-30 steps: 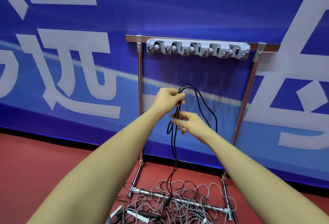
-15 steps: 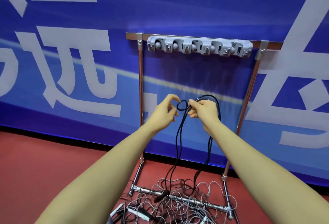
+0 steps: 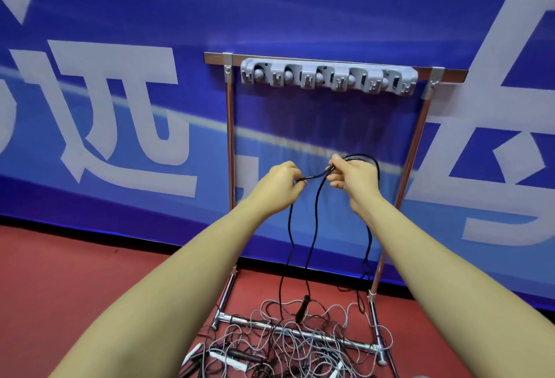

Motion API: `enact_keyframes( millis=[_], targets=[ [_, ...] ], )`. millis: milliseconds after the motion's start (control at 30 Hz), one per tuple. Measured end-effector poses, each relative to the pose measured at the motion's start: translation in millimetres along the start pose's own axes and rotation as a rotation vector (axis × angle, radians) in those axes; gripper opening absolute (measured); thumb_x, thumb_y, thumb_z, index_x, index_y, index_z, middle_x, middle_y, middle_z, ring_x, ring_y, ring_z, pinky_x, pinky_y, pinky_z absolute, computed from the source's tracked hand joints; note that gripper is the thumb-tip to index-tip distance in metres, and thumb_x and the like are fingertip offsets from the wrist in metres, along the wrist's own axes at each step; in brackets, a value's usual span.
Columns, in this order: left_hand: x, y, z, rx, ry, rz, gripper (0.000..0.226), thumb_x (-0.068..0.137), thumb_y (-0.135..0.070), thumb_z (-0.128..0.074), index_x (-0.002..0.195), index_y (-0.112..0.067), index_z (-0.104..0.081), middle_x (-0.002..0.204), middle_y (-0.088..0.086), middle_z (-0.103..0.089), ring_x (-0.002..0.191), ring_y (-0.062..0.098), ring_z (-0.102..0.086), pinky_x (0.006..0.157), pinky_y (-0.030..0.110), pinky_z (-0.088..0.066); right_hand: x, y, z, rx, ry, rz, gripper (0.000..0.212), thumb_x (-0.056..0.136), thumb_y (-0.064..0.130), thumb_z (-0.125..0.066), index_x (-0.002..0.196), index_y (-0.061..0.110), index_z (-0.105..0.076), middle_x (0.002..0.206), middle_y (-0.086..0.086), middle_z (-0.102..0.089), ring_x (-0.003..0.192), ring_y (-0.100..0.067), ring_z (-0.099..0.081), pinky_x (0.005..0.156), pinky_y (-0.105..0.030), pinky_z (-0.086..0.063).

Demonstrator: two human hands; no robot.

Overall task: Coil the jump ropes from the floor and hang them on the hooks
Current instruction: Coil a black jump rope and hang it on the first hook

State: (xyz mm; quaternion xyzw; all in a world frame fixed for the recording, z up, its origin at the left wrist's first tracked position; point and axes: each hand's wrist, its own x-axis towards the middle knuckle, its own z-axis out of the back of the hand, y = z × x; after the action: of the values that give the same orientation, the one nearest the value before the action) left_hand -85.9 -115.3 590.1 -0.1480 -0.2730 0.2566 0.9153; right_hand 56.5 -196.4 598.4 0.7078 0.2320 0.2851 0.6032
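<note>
**Black jump rope stretched between two hands in front of the hook rack**

Both hands are reaching out at chest height before the metal rack (image 3: 229,149); the left hand (image 3: 277,186) is pinching the black jump rope (image 3: 313,227) between curled fingers (image 3: 295,180), and the right hand (image 3: 356,179) is gripping the same rope with its fingers (image 3: 336,177) clenched round it; a short span of rope is running between the two hands, rising slightly toward the right one.

From the right hand a loop is arching over toward 1 o'clock and dropping down behind the wrist; two more strands are hanging below the hands toward 6 o'clock; a black handle (image 3: 301,311) is dangling at the end of one strand, just above the pile.

The grey hook strip (image 3: 329,77) is sitting on the rack's top bar at 12 o'clock from the hands, well apart from them; no rope is hanging on it.

On the red floor (image 3: 75,287) at 6 o'clock, a tangle of grey and black jump ropes (image 3: 300,344) is lying over the rack's base bar; white handles (image 3: 229,359) are lying at the pile's 8 o'clock edge.

A blue banner (image 3: 300,2) with large white characters is filling the background.
</note>
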Motion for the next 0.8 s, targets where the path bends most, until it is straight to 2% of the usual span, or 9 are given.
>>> enact_keyframes(
  millis=[100, 233, 300, 400, 467, 533, 667, 733, 800],
  targets=[
    [-1, -7, -5, -0.206, 0.046, 0.097, 0.023, 0.095, -0.017, -0.05, 0.106, -0.009, -0.069, 0.092, 0.01, -0.063, 0.08, 0.023, -0.055, 0.072, 0.031, -0.043, 1, 14, -4, 0.123, 0.003, -0.007, 0.023, 0.093, 0.016, -0.06, 0.072, 0.007, -0.063, 0.063, -0.004, -0.06, 0.046, -0.006, -0.057, 0.049, -0.017, -0.047],
    [0, -20, -7, -0.406, 0.112, 0.106, 0.021, 0.094, -0.023, -0.056, 0.112, -0.015, -0.064, 0.084, -0.008, -0.054, 0.064, 0.001, -0.048, 0.061, 0.016, -0.038, 1, 33, -9, 0.272, 0.006, -0.031, 0.023, 0.093, 0.015, -0.061, 0.073, 0.005, -0.063, 0.06, -0.004, -0.057, 0.048, -0.009, -0.057, 0.049, -0.018, -0.048],
    [3, -23, -5, -0.542, 0.102, 0.147, 0.017, 0.093, -0.019, -0.058, 0.101, -0.008, -0.067, 0.075, -0.006, -0.059, 0.054, -0.002, -0.05, 0.055, 0.012, -0.04, 2, 38, -9, 0.306, 0.007, -0.051, 0.022, 0.093, 0.015, -0.061, 0.074, 0.004, -0.063, 0.06, -0.004, -0.057, 0.052, -0.011, -0.057, 0.05, -0.017, -0.048],
    [8, -26, -2, -0.639, 0.017, 0.21, 0.016, 0.09, -0.01, -0.057, 0.08, -0.003, -0.066, 0.069, 0.003, -0.064, 0.048, 0.004, -0.052, 0.053, 0.02, -0.045, 2, 38, -7, 0.333, 0.033, -0.062, 0.023, 0.096, 0.02, -0.057, 0.082, 0.003, -0.062, 0.066, -0.003, -0.061, 0.059, -0.013, -0.057, 0.051, -0.019, -0.047],
    [14, -25, 1, -0.713, -0.108, 0.28, 0.017, 0.089, -0.008, -0.057, 0.073, -0.006, -0.064, 0.066, 0.006, -0.063, 0.045, 0.007, -0.051, 0.052, 0.023, -0.046, 0, 30, -6, 0.216, 0.129, -0.071, 0.02, 0.098, 0.022, -0.053, 0.096, 0.003, -0.06, 0.08, -0.005, -0.063, 0.061, -0.012, -0.054, 0.048, -0.019, -0.043],
    [22, -23, 7, -0.715, -0.19, 0.307, 0.021, 0.087, -0.009, -0.057, 0.067, -0.008, -0.063, 0.063, 0.007, -0.063, 0.043, 0.008, -0.05, 0.053, 0.025, -0.046, -5, 15, -4, -0.008, 0.269, -0.081, 0.011, 0.094, 0.008, -0.054, 0.102, 0.005, -0.061, 0.084, -0.005, -0.061, 0.057, -0.009, -0.047, 0.045, -0.017, -0.036],
    [34, -26, 23, -0.673, -0.205, 0.298, 0.029, 0.09, -0.01, -0.056, 0.061, -0.011, -0.058, 0.063, 0.008, -0.063, 0.039, 0.004, -0.047, 0.052, 0.024, -0.044, -24, -13, -3, -0.465, 0.574, -0.088, 0.025, 0.087, -0.003, -0.05, 0.104, 0.006, -0.066, 0.089, 0.0, -0.063, 0.071, -0.011, -0.046, 0.055, -0.019, -0.036],
    [34, -26, 29, -0.678, -0.196, 0.283, 0.029, 0.092, -0.012, -0.056, 0.063, -0.009, -0.058, 0.068, 0.012, -0.063, 0.042, 0.005, -0.048, 0.051, 0.024, -0.044, -31, -22, -8, -0.468, 0.598, -0.038, 0.015, 0.091, 0.005, -0.055, 0.101, 0.003, -0.067, 0.086, -0.002, -0.065, 0.07, -0.013, -0.05, 0.058, -0.021, -0.041],
    [32, -25, 34, -0.715, -0.185, 0.309, 0.029, 0.096, -0.022, -0.053, 0.073, -0.006, -0.061, 0.074, 0.015, -0.064, 0.048, 0.01, -0.052, 0.056, 0.024, -0.048, -31, -24, -15, -0.43, 0.504, 0.052, 0.017, 0.093, 0.01, -0.055, 0.091, -0.001, -0.068, 0.081, -0.009, -0.066, 0.065, -0.015, -0.056, 0.059, -0.021, -0.048]
  ],
)
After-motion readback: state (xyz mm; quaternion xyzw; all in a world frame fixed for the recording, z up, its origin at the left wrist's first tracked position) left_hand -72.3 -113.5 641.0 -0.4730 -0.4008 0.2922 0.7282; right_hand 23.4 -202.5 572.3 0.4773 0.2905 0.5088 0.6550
